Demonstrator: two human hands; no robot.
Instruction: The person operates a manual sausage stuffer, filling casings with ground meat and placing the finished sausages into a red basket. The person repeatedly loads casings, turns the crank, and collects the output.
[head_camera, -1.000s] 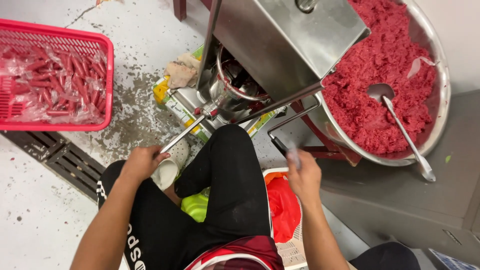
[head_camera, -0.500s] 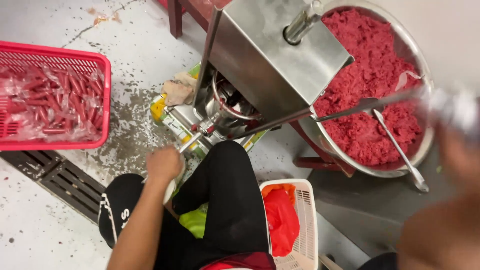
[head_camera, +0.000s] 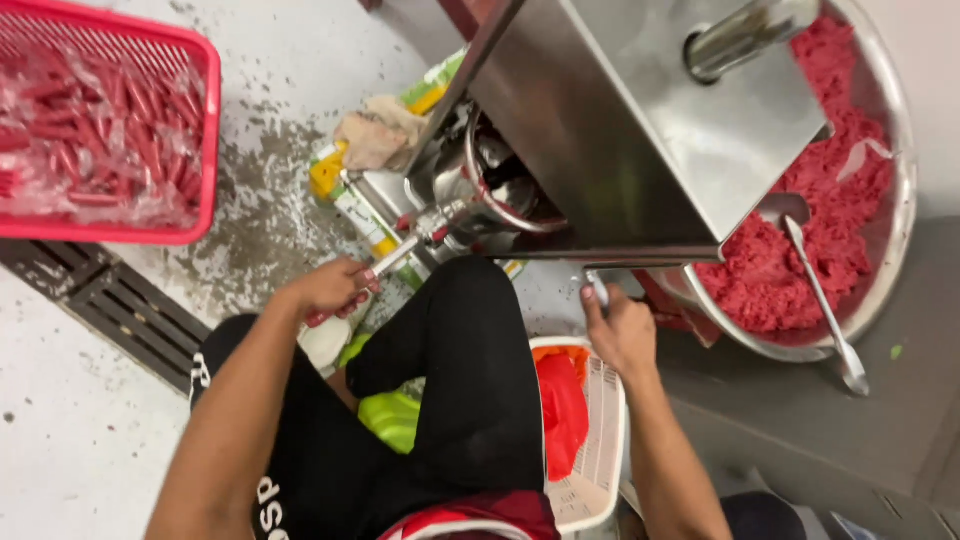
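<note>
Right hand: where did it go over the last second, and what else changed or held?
The right hand swung up and out to the right, blurred at the frame edge half a second ago, and has come back down to grip the handle under the steel machine. The left hand stayed on the nozzle. The bowl of meat, spoon and red basket did not move.

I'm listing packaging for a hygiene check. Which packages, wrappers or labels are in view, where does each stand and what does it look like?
Flattened carton: on the floor under the steel machine, green, yellow and white, printed.
Clear plastic wrap of red sausages: inside the red crate, top left, crinkled and shiny.
Red plastic bag: in the white basket below the right hand, bunched.
No screens or signs.
</note>
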